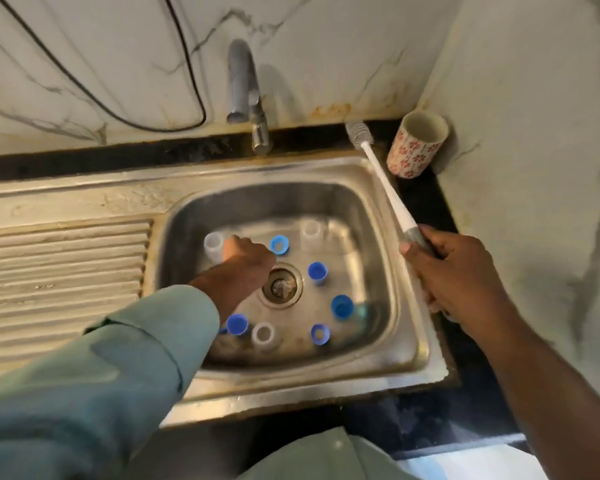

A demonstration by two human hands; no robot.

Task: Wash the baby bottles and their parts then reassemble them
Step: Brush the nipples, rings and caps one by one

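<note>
Left hand [246, 252] reaches down into the sink [409, 327], fingers curled beside a clear bottle [213, 244]; grasp indeterminate. Right hand [454, 271] grips the bottle brush [381, 178] above the rim, bristles pointing away.

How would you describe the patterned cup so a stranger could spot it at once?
Start at the steel sink and go to its far right corner, where the counter meets the marble wall. The cup stands there beside the bottle brush head, the only thing with red flowers on white.

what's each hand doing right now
Left hand: down in the sink by a clear bottle; grip cannot be told.
Right hand: fingers curled round the bottle brush.
</note>
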